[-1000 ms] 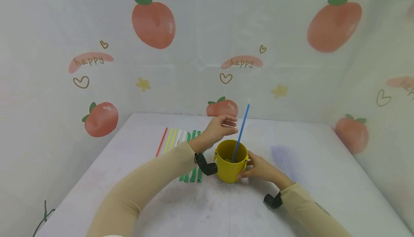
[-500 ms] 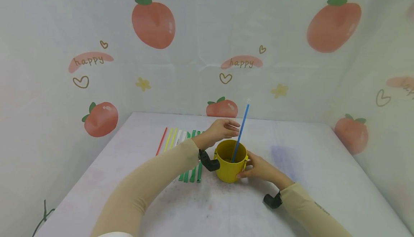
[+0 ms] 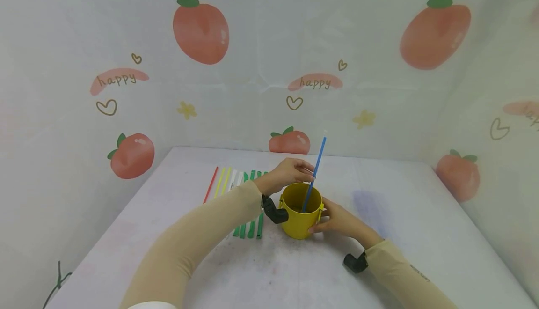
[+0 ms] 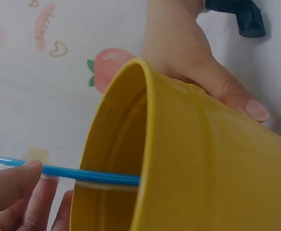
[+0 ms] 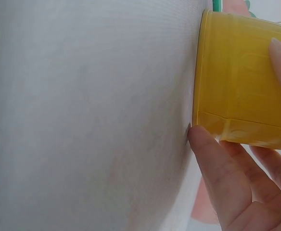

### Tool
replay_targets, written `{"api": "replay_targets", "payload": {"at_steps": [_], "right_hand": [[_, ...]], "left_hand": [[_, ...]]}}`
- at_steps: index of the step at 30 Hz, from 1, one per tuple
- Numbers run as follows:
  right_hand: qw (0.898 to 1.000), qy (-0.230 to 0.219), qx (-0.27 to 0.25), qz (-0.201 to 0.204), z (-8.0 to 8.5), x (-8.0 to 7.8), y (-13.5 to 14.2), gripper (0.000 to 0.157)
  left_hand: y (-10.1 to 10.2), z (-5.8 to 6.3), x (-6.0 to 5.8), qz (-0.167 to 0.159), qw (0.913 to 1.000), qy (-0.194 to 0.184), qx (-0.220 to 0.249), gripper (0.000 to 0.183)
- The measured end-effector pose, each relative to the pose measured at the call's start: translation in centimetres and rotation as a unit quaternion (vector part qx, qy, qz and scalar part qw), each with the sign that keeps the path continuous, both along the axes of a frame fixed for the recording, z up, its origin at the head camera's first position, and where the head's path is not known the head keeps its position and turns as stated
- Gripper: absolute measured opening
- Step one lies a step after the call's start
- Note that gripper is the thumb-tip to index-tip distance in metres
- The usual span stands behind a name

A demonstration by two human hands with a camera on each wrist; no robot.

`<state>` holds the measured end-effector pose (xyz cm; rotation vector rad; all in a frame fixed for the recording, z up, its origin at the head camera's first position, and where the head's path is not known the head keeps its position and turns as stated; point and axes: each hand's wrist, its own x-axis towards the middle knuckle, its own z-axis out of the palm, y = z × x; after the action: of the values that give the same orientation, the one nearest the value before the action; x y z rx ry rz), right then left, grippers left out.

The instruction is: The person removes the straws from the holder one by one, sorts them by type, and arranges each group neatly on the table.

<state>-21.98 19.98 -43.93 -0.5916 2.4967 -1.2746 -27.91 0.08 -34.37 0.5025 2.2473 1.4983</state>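
A small yellow bucket stands upright on the table, with a clear-wrapped blue straw leaning in it and rising well above the rim. My left hand reaches over from the left and pinches the straw above the rim; the left wrist view shows the thumb against the blue straw with fingers behind it. My right hand holds the bucket's right side. In the right wrist view its thumb and fingers lie around the yellow wall, low near the table. The straw's lower end is hidden inside.
Left of the bucket, partly under my left forearm, lies a row of thin items: a red straw, yellow straws, white wrapped pieces and several green-and-white sticks. A fruit-printed curtain hangs behind the table.
My left hand has moved right and slightly down, from beside the blue straw to pinching it. The straw's top has shifted slightly right. My right hand and the bucket stay put.
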Motion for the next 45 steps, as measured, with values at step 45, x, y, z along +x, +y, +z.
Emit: {"api": "replay_targets", "payload": {"at_steps": [45], "right_hand": [[1.000,-0.012,0.003,-0.025,0.2,0.1,-0.2,0.102]], "left_hand": [[-2.8,3.7,-0.4,0.073,0.9748,0.008,0.210,0.027]]}}
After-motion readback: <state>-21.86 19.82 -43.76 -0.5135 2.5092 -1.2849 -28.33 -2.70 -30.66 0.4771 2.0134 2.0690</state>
